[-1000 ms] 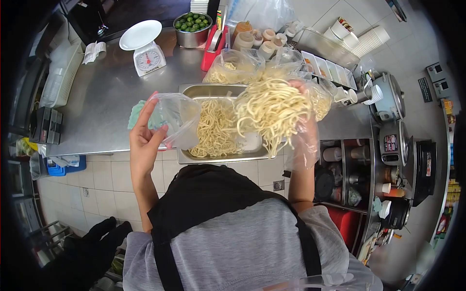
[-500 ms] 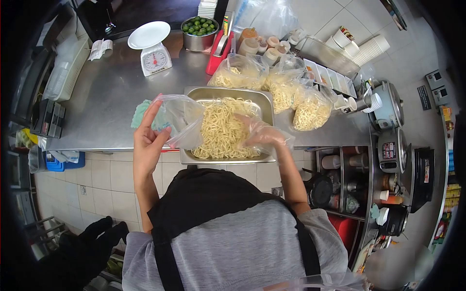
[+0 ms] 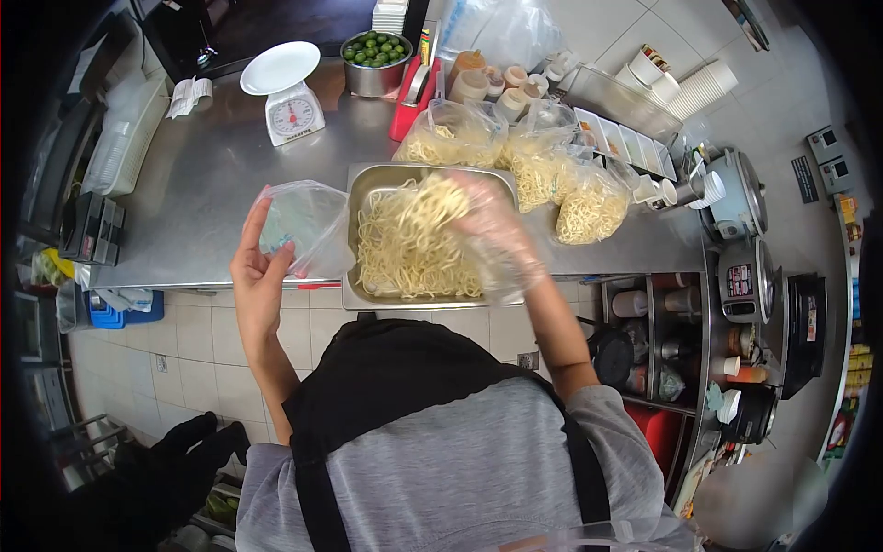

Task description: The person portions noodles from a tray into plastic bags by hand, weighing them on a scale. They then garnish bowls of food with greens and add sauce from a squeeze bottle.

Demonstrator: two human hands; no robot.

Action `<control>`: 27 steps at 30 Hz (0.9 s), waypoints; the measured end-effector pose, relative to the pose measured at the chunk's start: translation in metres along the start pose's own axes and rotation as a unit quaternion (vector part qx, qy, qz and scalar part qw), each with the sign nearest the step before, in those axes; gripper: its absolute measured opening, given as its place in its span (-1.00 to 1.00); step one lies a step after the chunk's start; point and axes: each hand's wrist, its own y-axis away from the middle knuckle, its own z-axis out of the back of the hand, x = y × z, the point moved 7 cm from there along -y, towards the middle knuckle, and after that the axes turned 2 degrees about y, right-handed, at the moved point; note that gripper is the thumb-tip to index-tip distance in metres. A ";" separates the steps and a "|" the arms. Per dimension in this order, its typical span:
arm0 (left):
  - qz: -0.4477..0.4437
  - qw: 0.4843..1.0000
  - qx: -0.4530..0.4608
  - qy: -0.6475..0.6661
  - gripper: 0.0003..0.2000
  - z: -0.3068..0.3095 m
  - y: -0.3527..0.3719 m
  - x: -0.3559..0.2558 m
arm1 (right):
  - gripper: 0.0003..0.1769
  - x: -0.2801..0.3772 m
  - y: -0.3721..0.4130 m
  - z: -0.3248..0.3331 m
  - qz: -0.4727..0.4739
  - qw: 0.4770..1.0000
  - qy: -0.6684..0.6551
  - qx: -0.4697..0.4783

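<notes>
My left hand [image 3: 260,257] holds a clear plastic bag [image 3: 317,230] by its edge, thumb and fingers keeping it spread, left of the metal pan. A green cloth shows through the film. My right hand [image 3: 487,216], in a clear plastic glove, grips a clump of noodles [image 3: 434,204] lifted over the pan, with strands trailing down. More noodles [image 3: 414,267] lie loose in the rectangular metal pan [image 3: 357,302], which sits at the counter's front edge. The lifted clump is a little blurred.
Filled noodle bags [image 3: 591,212] stand right of and behind the pan. Further back are a kitchen scale [image 3: 294,115] with a white plate, a pot of green limes [image 3: 377,83] and sauce bottles [image 3: 469,86]. A person's dark-clothed legs [image 3: 198,451] are at lower left.
My right hand has risen from the noodles in the pan with a clump in its grip. My left hand and the bag have shifted slightly left, away from the pan.
</notes>
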 end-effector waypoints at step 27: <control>0.035 0.999 0.021 0.013 -0.43 -0.023 -0.007 -0.001 | -0.37 0.012 -0.015 -0.001 0.192 0.893 0.384 0.137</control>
